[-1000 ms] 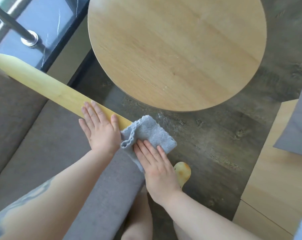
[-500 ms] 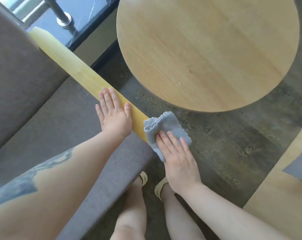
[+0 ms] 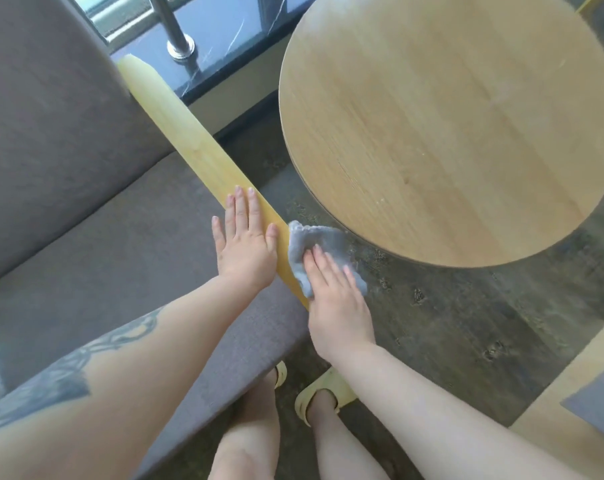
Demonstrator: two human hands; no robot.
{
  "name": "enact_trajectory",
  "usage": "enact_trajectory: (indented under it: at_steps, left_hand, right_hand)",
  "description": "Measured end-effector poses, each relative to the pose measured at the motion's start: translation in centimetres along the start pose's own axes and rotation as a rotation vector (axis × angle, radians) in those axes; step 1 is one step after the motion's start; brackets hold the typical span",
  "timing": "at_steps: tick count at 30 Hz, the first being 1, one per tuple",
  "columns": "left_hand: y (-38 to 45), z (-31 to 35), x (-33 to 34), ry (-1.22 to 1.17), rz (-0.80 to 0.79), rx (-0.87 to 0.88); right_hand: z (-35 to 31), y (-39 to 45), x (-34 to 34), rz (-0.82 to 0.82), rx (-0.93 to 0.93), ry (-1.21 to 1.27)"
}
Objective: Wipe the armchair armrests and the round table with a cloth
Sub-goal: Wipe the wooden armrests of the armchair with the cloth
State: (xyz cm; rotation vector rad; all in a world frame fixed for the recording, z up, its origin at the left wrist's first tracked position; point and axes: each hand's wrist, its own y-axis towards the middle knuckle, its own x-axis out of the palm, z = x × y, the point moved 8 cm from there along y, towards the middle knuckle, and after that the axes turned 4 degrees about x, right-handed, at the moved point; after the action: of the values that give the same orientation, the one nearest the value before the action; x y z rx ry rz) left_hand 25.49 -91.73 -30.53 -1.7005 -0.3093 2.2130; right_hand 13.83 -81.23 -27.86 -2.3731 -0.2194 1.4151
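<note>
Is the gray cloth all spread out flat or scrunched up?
Scrunched up. The cloth bunches in wrinkled folds under the right hand, pressed on the armrest.

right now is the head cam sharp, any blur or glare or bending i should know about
Head view: the hands and grey cloth are fairly sharp; the round table smears at its upper right rim, likely motion blur. Daylight from the window puts a pale sheen on the armrest. Wide-angle bending curves the chair back at the frame's left edge.

Bare arms; tattooed left forearm (image 3: 85, 368); yellow slippers (image 3: 323, 393)
</note>
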Motion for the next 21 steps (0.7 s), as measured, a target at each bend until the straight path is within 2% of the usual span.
enact_trajectory:
  at_steps: [4,8,10,16,19,21]
  left_hand:
    - [0.0,-1.3,-0.6,0.035,0.009,0.126]
    - [1.4,-2.6,-1.6,0.065,0.011,0.263]
    - [2.1,-3.1,-2.2,0.104,0.006,0.325]
    - [2.7,-3.7,-2.5,0.058,-0.002,0.34]
    - [3.0,-3.7,-2.7,0.045,-0.031,0.351]
    - [3.2,-3.9,-2.8,0.057,-0.054,0.375]
  right_hand:
    - [-2.7,4.1,-0.4,-0.013,0.124,0.232]
    - [2.9,0.7,-1.0,-0.065,0.404,0.524]
    - [3.8,-0.1,-1.1,-0.117,0.503,0.568]
    - [-3.2,7.9,-0.2,-0.07,0.276,0.402]
    - [-2.0,4.4,-0.7,-0.055,0.206,0.316]
    - [0.1,0.2,-0.8,-0.048,0.245,0.243]
